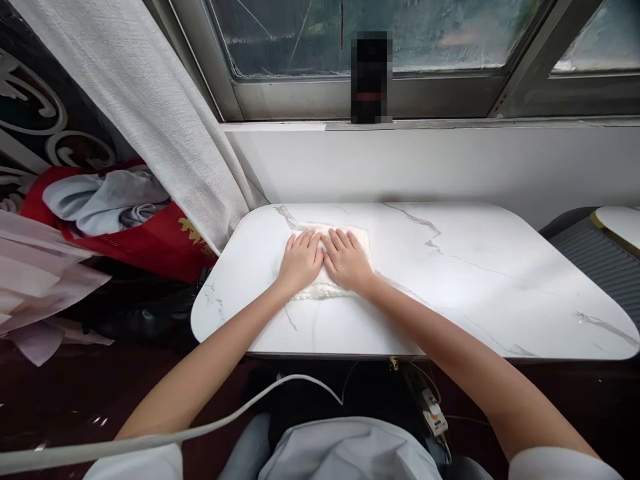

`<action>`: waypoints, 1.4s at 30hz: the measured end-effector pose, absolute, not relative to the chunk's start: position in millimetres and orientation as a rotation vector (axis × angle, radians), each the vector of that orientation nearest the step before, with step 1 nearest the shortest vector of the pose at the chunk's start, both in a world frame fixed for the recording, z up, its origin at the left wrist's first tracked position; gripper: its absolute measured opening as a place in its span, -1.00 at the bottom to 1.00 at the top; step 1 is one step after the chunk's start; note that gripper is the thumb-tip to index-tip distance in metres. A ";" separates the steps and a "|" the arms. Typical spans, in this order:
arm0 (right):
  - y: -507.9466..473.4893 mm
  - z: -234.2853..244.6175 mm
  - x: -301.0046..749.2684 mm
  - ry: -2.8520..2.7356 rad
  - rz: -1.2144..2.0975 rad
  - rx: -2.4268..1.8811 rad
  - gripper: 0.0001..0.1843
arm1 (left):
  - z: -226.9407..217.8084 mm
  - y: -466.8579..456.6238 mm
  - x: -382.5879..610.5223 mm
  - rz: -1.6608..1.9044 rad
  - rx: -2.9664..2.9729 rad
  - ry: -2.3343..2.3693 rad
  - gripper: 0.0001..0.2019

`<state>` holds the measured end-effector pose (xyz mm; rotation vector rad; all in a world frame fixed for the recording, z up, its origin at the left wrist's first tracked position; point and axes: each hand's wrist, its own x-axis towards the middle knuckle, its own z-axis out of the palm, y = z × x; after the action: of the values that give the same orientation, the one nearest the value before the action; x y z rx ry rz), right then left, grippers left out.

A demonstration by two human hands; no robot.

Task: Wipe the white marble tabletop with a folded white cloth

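- Presently, the step in hand looks like pressing or smoothing a cream-white, soft-textured cloth [324, 287] flat; a wiping stroke would look much the same, and one view cannot settle which.
- The cloth lies on the left half of a white, grey-veined, marble-patterned worktop [450, 280] with rounded corners, in from its near edge and partly hidden under both hands.
- The left hand [302, 261] rests palm down on the cloth's left part, unclenched, fingers stretched towards the wall, gripping nothing.
- The right hand [346, 261] mirrors it on the right part, likewise flat and relaxed; the two thumbs meet or nearly meet at the middle.
- Both forearms reach in over the worktop's near edge, so pressure could, I judge, come evenly from the shoulders.
- From this pose, a next move seems to call for level palms and joint travel if the cloth is to slide, or a lift and curled fingertips at its rim if it is to be folded.
- Below the near edge, a white, flexible cable [225, 421] crosses by the lap; its slack deserves care.
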<state>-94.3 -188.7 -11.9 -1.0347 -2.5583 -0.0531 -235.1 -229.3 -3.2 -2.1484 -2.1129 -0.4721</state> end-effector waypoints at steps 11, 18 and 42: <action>-269.5 -11.3 -38.8 -2.628 -0.081 -0.851 -0.40 | -5.0 -320.7 -187.6 -0.481 -2.152 -2.083 -0.49; -281.9 -9.5 -12.1 -2.641 -0.017 -0.887 -0.41 | -4.6 -331.6 -166.4 -0.527 -2.214 -2.021 -0.50; -90.3 -7.3 -36.8 -2.488 0.049 -1.257 -0.45 | -3.7 -115.3 -182.0 -0.654 -2.297 -2.033 -0.61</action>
<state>-36.8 -90.3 -7.3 -1.2567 -2.4878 0.0495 -182.0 -115.3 -3.7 -2.2966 -2.0327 -0.6542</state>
